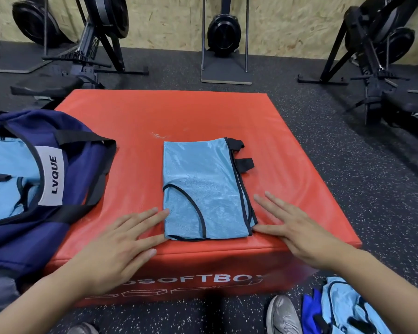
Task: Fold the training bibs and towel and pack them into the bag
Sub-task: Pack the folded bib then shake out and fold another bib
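Bib (203, 189) folded into 1 narrow panel near front edge of red soft box (130, 116). Left hand (121, 244) and right hand (297, 227) flat, fingers spread, flanking it, holding nothing. Probably mid-fold; next, halve it, then into bag (34, 179) at left edge.

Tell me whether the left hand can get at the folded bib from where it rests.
Probably yes. The left hand lies flat on the red padded box, fingertips at the folded light blue mesh bib, nothing between them.

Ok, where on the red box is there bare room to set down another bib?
Free: the far strip of the red box beyond the folded bib, and its right side. Crowded: the left edge, under the navy bag.
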A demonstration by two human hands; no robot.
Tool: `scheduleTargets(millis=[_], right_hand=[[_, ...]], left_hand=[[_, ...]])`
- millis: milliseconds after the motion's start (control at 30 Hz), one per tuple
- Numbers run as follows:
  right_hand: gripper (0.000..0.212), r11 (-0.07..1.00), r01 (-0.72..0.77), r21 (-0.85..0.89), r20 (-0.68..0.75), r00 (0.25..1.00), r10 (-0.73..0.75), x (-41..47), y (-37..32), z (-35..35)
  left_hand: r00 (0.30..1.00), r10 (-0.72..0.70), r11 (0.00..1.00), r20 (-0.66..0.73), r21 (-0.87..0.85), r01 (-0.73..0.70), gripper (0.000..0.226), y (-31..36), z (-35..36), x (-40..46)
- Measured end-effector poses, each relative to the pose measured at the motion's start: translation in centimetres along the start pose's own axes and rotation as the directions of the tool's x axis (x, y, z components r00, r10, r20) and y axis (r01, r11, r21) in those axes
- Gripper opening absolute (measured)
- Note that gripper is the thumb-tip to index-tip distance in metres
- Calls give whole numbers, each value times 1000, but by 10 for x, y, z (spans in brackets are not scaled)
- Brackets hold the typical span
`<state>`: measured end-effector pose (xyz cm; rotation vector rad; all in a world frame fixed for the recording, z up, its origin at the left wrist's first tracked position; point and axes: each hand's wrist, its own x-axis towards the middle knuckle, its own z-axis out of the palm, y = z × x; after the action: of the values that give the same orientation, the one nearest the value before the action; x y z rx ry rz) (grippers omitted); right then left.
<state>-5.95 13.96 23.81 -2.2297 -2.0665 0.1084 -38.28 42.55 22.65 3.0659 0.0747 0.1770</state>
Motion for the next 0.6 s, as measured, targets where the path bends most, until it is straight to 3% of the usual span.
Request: scheduleTargets(millis=[233,400,600], right_hand=[[53,996,87,17,-9,996,-87,19,-16,4],[47,958,59,280,-94,995,-33,23,-25,0],[25,813,-9,583,-86,994,73,14,-45,-34]], left_hand=[[999,27,999,24,-36,-27,45,6,-6,5],[998,-62,954,30,-291,68,51,8,-13,2],[981,-171,787,-90,-612,81,44,33,-61,2]])
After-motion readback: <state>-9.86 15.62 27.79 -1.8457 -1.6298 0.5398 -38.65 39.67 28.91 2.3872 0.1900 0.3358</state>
